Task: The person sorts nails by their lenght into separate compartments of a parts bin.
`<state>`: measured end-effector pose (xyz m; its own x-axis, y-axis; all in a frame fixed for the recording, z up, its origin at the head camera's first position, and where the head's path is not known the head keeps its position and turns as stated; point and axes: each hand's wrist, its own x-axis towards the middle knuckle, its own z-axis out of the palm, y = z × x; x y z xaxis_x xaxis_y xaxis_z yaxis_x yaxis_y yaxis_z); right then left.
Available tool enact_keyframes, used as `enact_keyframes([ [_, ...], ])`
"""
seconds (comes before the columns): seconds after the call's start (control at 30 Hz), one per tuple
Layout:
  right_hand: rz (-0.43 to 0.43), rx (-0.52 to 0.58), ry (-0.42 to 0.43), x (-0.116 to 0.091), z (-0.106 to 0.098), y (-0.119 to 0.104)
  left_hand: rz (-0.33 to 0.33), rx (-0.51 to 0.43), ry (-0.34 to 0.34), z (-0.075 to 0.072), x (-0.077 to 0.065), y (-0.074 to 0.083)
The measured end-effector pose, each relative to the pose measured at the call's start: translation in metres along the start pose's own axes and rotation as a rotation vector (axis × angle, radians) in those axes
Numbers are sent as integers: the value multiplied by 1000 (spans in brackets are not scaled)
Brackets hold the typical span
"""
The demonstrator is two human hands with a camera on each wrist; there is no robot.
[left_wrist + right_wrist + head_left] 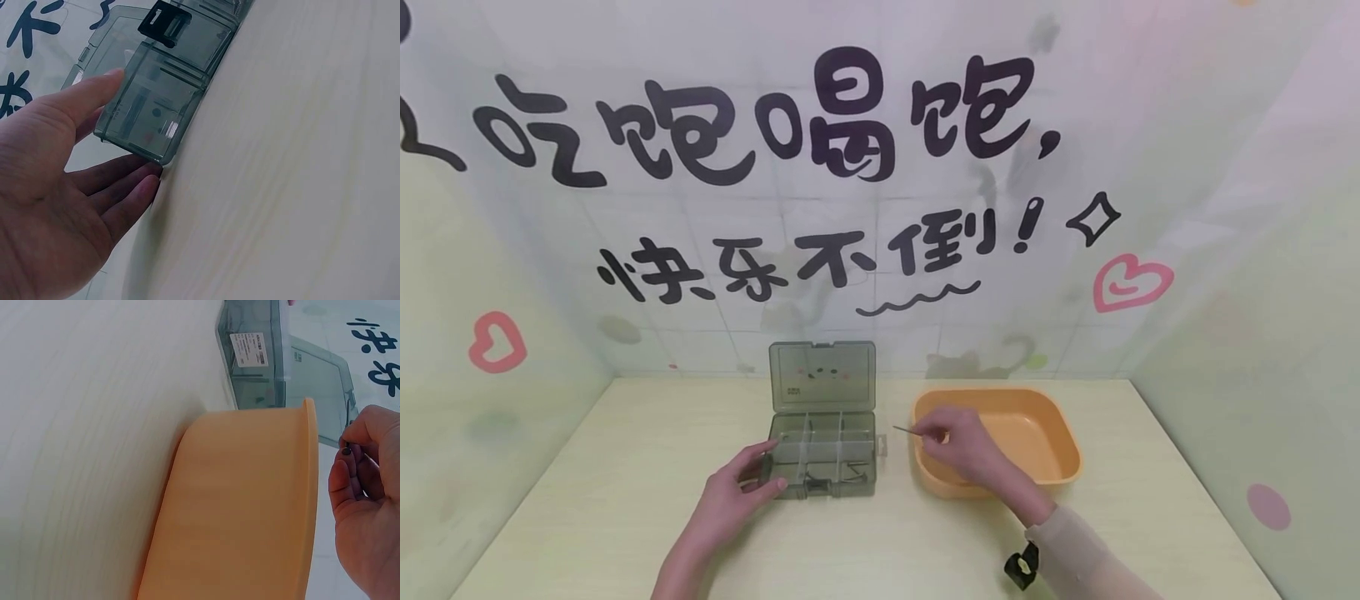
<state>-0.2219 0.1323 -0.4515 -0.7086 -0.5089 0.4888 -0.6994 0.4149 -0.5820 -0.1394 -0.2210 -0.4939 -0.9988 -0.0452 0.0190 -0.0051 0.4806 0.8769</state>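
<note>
A clear grey compartment box (pixel 822 454) lies on the table with its lid (pixel 822 377) raised at the back. My left hand (pixel 730 500) holds the box at its left end, thumb at the front corner and fingers along the side. Small metal pieces (pixel 853 473) lie in the front right compartment; their exact kind is too small to tell. With thumb and fingertips, my right hand (pixel 961 443) pinches a thin metal nail (pixel 904 430) over the left rim of an orange basin (pixel 1051 417). The nail's dark round head (pixel 347 451) shows in the right wrist view.
The light wooden table (pixel 647 442) meets a printed wall (pixel 880 350) behind and a side panel at either edge. A narrow gap separates box and basin. A small latch tab (pixel 882 445) sticks out on the box's right. A black strap (pixel 1022 567) hangs at the right sleeve.
</note>
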Motion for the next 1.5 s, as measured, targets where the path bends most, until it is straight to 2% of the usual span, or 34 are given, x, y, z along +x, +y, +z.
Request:
enact_keyframes([
  [0.33,-46,5,-7,12,15,-11,-4,-3,-11,0,1,-1],
  [0.7,5,107,-92,26,37,-28,7,-5,-7,0,2,-2],
  [0.93,101,120,-156,34,59,-40,6,-2,-6,-1,3,-2],
  [1.17,212,84,-125,39,78,-52,12,0,-2,-1,5,-1],
  [1.5,336,133,-102,36,101,-66,0,-14,2,-1,3,-3],
])
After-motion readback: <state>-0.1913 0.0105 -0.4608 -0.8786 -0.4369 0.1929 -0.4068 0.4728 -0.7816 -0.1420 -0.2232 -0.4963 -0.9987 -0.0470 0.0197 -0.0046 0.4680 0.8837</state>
